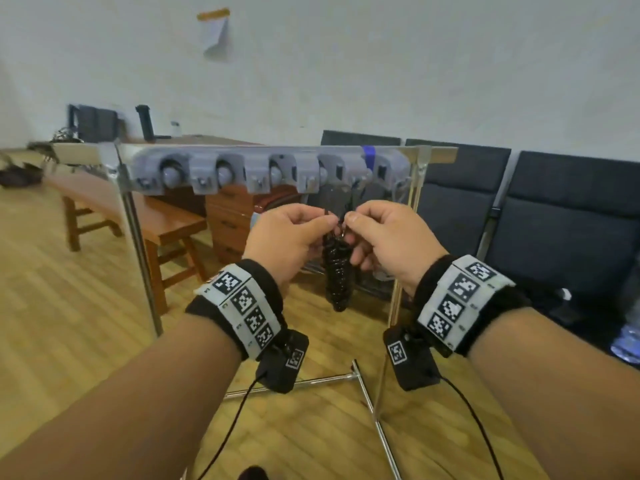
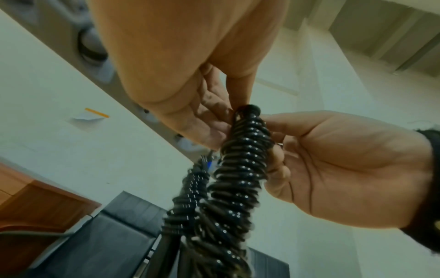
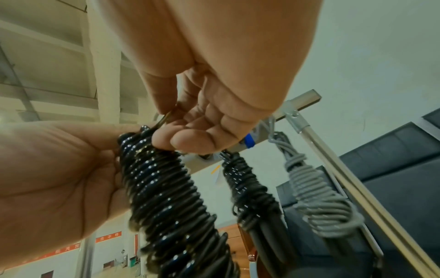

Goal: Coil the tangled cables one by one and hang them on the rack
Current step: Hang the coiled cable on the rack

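Both hands were up close under the rack [image 1: 277, 168], left hand [image 1: 287, 237] and right hand [image 1: 388, 237] crowded together around the black coiled cable [image 1: 337, 271], almost no gap between them. Right end of the rack was taken: a black bundle [image 3: 247, 188] and a grey bundle [image 3: 316, 203] hung there side by side, blocking that end. Holders toward the left end of the rack looked free, open air below them. Rack upright [image 1: 138, 237] stood left of the hands, another upright [image 1: 405, 237] right behind the right hand. Base bars [image 1: 374, 410] crossed the floor below. Dark chairs [image 1: 554, 220] closed off the far right.
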The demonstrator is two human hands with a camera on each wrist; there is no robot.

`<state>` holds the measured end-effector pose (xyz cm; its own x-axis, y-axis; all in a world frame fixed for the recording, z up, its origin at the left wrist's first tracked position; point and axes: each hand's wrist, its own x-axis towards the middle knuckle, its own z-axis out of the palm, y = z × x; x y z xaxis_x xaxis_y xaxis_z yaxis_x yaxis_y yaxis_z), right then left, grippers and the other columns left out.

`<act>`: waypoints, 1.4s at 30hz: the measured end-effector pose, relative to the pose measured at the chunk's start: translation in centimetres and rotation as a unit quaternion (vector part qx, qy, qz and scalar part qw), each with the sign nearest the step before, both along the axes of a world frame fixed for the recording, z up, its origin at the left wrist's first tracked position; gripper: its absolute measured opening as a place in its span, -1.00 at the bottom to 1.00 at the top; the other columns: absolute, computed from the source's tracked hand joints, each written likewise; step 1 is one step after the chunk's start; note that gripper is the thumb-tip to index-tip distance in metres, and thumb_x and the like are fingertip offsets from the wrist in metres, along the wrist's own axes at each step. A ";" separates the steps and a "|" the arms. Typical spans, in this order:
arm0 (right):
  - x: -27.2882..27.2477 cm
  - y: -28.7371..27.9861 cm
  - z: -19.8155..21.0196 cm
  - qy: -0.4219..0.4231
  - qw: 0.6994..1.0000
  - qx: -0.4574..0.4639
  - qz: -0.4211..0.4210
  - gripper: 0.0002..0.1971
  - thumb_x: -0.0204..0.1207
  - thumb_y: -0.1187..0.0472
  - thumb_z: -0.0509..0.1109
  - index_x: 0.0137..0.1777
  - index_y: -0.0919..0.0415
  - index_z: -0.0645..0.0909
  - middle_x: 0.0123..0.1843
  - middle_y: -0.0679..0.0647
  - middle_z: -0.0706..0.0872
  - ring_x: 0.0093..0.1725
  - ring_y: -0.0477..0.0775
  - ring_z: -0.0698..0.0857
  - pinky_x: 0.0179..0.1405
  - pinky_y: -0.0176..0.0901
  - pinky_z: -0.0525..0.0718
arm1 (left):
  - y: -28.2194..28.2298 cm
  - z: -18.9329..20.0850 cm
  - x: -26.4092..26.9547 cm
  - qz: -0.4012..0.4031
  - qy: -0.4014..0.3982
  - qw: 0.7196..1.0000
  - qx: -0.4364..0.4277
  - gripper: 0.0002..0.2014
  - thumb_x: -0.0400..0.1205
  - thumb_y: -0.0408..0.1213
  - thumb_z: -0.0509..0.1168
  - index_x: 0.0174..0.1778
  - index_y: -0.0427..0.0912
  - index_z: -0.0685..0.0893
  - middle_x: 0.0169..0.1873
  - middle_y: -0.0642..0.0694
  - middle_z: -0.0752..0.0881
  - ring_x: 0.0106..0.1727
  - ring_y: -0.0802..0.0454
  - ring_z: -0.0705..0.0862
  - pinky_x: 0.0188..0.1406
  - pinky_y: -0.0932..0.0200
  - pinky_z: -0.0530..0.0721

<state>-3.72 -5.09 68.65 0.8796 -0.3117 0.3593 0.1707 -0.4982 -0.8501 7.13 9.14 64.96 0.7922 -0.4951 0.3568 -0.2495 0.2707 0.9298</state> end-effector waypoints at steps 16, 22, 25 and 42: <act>7.6 1.1 -0.3 0.062 0.994 -0.062 -0.071 -0.75 0.72 0.04 0.32 -0.09 0.12 0.75 -0.34 -0.01 0.79 -0.51 -0.01 0.72 -0.49 -0.15 0.69 | 0.2 0.3 5.8 0.141 -0.004 0.982 0.122 -0.92 0.65 -0.20 0.53 -0.15 -0.05 0.80 -0.22 -0.09 0.89 -0.16 -0.07 0.91 -0.12 -0.15 0.91; 5.4 0.6 -0.6 0.072 0.995 -0.057 -0.049 -0.81 0.71 0.05 0.36 -0.02 0.10 0.74 -0.19 0.04 0.85 -0.42 0.04 0.79 -0.47 -0.17 0.74 | 1.6 -0.8 3.1 0.230 -0.061 0.959 0.152 -0.80 0.69 0.08 0.41 -0.03 0.05 0.66 -0.19 0.02 0.79 -0.21 0.03 0.81 -0.17 -0.07 0.85; 2.6 -0.5 -1.6 0.099 0.992 -0.071 -0.033 -0.78 0.70 0.03 0.36 -0.01 0.14 0.75 -0.17 0.05 0.86 -0.37 0.11 0.83 -0.37 -0.01 0.80 | 2.3 -2.2 1.0 0.206 -0.055 0.965 0.153 -0.82 0.73 0.03 0.37 -0.12 0.04 0.68 -0.36 0.07 0.75 -0.36 0.11 0.73 -0.31 0.05 0.72; -11.8 -17.6 -22.9 0.408 0.878 -0.250 -0.026 -0.74 0.72 -0.14 0.29 0.09 -0.03 0.71 -0.24 -0.18 0.68 -0.27 -0.16 0.70 -0.39 -0.27 0.49 | -16.6 -21.7 -9.0 -0.298 -0.247 0.759 0.524 -0.94 0.75 -0.03 0.34 0.01 0.16 0.71 -0.20 0.17 0.81 -0.16 0.20 0.78 -0.27 0.22 0.68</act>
<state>-15.56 -22.68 45.77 0.8972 -0.3421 -0.2793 -0.4271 -0.8329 -0.3520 -1.87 -7.49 43.23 0.2141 -0.9295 -0.3004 -0.7611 -0.3515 0.5452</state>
